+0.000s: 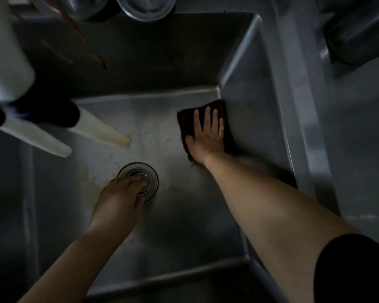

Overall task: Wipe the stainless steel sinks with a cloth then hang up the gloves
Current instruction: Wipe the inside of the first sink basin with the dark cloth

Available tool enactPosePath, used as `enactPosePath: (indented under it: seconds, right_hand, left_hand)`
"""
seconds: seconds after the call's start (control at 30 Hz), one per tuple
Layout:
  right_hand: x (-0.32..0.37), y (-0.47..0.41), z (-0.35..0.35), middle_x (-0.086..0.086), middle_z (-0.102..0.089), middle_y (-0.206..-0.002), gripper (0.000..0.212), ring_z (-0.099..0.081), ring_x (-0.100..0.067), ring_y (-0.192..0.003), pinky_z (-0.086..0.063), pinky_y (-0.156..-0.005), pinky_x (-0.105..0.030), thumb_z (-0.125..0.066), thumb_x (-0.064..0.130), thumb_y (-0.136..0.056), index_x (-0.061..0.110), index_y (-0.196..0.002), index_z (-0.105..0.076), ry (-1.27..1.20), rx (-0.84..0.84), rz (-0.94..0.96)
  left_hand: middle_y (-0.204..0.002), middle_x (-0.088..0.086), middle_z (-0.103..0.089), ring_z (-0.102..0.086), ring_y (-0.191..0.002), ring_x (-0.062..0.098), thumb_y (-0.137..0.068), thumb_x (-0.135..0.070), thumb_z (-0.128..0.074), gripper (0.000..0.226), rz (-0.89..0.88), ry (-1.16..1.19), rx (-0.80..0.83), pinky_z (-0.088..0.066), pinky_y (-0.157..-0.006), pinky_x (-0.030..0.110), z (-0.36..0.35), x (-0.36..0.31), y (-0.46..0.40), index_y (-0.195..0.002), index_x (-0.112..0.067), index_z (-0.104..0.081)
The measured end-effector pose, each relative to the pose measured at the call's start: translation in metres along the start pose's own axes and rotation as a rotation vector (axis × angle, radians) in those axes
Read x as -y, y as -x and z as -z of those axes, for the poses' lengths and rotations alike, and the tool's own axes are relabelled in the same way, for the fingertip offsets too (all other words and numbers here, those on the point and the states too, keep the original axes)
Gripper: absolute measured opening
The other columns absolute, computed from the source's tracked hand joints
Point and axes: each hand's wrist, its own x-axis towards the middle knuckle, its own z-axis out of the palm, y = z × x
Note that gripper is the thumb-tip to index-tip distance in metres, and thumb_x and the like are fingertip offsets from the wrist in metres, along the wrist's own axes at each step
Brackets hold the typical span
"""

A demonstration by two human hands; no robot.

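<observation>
1. A dim kitchen: a deep steel sink (245,119) fills the frame, its floor stained with yellowish residue around the middle, and steel bowls (144,6) sit on the rim at the top.
2. Upper left of the frame, pale tubes (103,130) slant down from a dark fitting, one ending just above the stained floor; what they carry cannot be told.
3. Lower centre, the left hand (120,194) rests on the round drain strainer (143,179), fingers curled over its edge. Whether they grip it or only touch it is unclear.
4. Right of centre, the right hand (206,133) presses a dark cloth (227,125) flat on the sink floor, fingers spread and straight, the cloth touching the right wall near the far corner.
5. Likely risks: if the strainer is lifted, loosened residue could wash into the open drain; the cloth could bunch in the corner and skip the seam; stains near the tubes look easy to miss.
6. No gloves appear in view; hanging them is not yet done.
</observation>
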Motion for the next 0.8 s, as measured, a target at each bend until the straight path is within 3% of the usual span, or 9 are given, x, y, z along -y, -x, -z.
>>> enactPosePath:
  seconds: [0.13,0.33,0.47,0.6,0.8]
  right_hand:
    - [-0.007,0.071,-0.017,-0.017,0.024,-0.154,0.076,0.025,-0.033,-0.14,0.024,-0.107,-0.044,-0.032,0.043,-0.095,0.017,-0.148,0.017,0.037,0.086,0.049]
    - [-0.025,0.156,-0.041,-0.019,0.031,-0.15,0.075,0.034,-0.035,-0.136,0.028,-0.104,-0.046,-0.026,0.044,-0.097,0.015,-0.14,0.03,0.123,0.295,0.11]
    - [-0.031,0.202,-0.057,-0.02,0.036,-0.147,0.077,0.045,-0.034,-0.123,0.028,-0.102,-0.048,-0.024,0.047,-0.097,0.012,-0.136,0.033,0.167,0.436,0.142]
    - [-0.024,0.242,-0.074,-0.019,0.049,-0.131,0.085,0.052,-0.041,-0.112,0.03,-0.099,-0.052,-0.028,0.052,-0.095,0.01,-0.136,0.033,0.226,0.576,0.174]
    - [0.016,0.232,-0.084,-0.021,0.056,-0.121,0.09,0.057,-0.043,-0.107,0.04,-0.087,-0.052,-0.027,0.058,-0.093,0.013,-0.122,0.045,0.201,0.507,0.187]
  left_hand:
    - [-0.104,0.018,-0.068,-0.059,-0.096,0.041,-0.072,-0.013,-0.054,0.035,-0.008,0.025,0.012,-0.049,-0.083,0.046,0.001,0.002,0.017,-0.102,-0.004,-0.071]
    - [-0.106,0.015,-0.068,-0.058,-0.099,0.038,-0.07,-0.001,-0.073,0.035,-0.02,0.013,0.053,-0.047,-0.084,0.044,-0.003,0.018,0.052,-0.104,-0.007,-0.071]
    - [-0.1,0.014,-0.069,-0.061,-0.094,0.038,-0.065,-0.001,-0.076,0.034,-0.02,-0.032,0.084,-0.049,-0.078,0.043,-0.003,0.034,0.069,-0.098,-0.008,-0.072]
    - [-0.11,0.009,-0.066,-0.057,-0.103,0.034,-0.073,-0.009,-0.071,0.033,0.034,-0.071,0.116,-0.045,-0.084,0.041,-0.002,0.05,0.076,-0.106,-0.012,-0.069]
    - [-0.114,0.009,-0.065,-0.057,-0.105,0.034,-0.073,-0.01,-0.071,0.04,0.063,-0.084,0.11,-0.045,-0.085,0.042,-0.002,0.06,0.074,-0.112,-0.013,-0.068]
